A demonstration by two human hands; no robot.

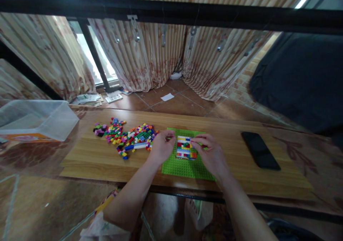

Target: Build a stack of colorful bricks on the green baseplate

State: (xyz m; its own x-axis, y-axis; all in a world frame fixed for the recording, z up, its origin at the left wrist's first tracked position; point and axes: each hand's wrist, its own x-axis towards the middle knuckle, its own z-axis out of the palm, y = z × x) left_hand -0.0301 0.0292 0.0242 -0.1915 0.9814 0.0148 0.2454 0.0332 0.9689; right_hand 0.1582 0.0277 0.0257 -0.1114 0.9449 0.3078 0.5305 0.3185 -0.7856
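A green studded baseplate (184,170) lies on the wooden board, with a multicoloured block of toy bricks (184,149) built up on its middle. My right hand (211,153) is at the block's upper right side, thumb and forefinger pinched on a small blue toy brick (191,140) at its edge. To the left of the block, my left hand (163,146) hovers over the baseplate's left edge. Its fingers are curled together, and whatever they may hold is hidden.
Loose toy bricks (140,135) are heaped left of the baseplate. A translucent plastic bin (53,117) stands at the far left. To the right, a black phone (259,151) lies on the wooden board (96,167). A dark bar (171,14) crosses the view above.
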